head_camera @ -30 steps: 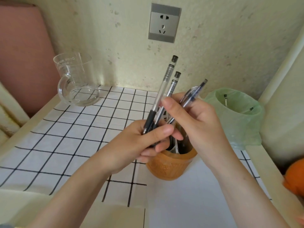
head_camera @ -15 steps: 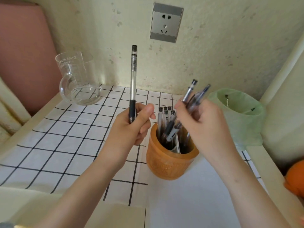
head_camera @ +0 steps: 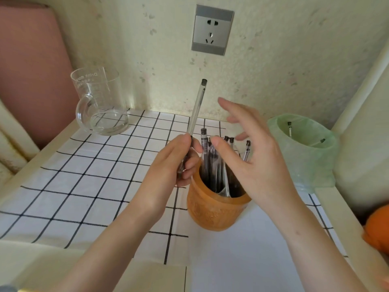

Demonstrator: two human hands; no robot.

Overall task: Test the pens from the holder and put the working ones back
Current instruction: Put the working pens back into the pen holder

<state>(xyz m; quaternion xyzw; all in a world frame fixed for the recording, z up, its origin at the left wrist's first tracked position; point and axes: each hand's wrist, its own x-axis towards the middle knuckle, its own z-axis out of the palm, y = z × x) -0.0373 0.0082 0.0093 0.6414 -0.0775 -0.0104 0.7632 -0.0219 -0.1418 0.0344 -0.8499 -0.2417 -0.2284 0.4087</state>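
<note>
Head view looks down on a white cloth with black checks (head_camera: 84, 175). Near the middle stands the orange-brown holder (head_camera: 212, 213), at the place where the cloth meets a white sheet of paper (head_camera: 242, 260) on the near right. Several pens (head_camera: 205, 152) with clear barrels and black ends stand upright inside the holder. The left hand (head_camera: 179, 163) is just left of the holder's rim, and its curled fingers and thumb grip one pen (head_camera: 195, 110) by the lower part. This pen is outside the holder, points up with its black end toward the wall and leans a little to the right; its lower tip is hidden inside the fingers. The right hand (head_camera: 252, 157) hovers over the right side of the holder with fingers straight and spread, holding nothing. Its thumb (head_camera: 219, 144) is in front of the pen tops, and the palm hides the far right part of the rim and some of the pens. At the far left stands a clear glass jug (head_camera: 101, 104) with a handle, well apart from the hands. At the far right is a light green container (head_camera: 305, 165), and two small pen ends show inside it. On the wall behind is a grey socket (head_camera: 212, 30). A pink panel (head_camera: 31, 70) is at the left edge and an orange thing (head_camera: 379, 230) at the right edge.
</note>
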